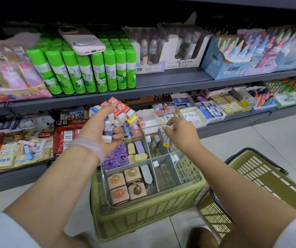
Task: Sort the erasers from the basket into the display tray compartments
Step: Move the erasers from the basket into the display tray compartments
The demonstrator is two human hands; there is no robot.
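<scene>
My left hand [100, 129] grips a heap of several small erasers [120, 113] with red, blue, yellow and white sleeves, held above the tray's far left corner. My right hand [181, 133] pinches one small white eraser [169, 126] over the tray's far right compartments. The clear display tray [159, 187] with grey dividers rests on top of an olive-green basket [143, 213]. Its compartments hold purple erasers [118, 156], yellow and lilac oval erasers [136, 151], pink boxed erasers [127, 185] and a few small white ones [175, 159].
A second olive basket [262, 179] stands on the floor to the right. The lower shelf behind the tray carries boxes of erasers [210, 110]. Green glue sticks [90, 72] and a pink phone [81, 40] are on the shelf above. A brown shoe [202, 237] shows at the bottom.
</scene>
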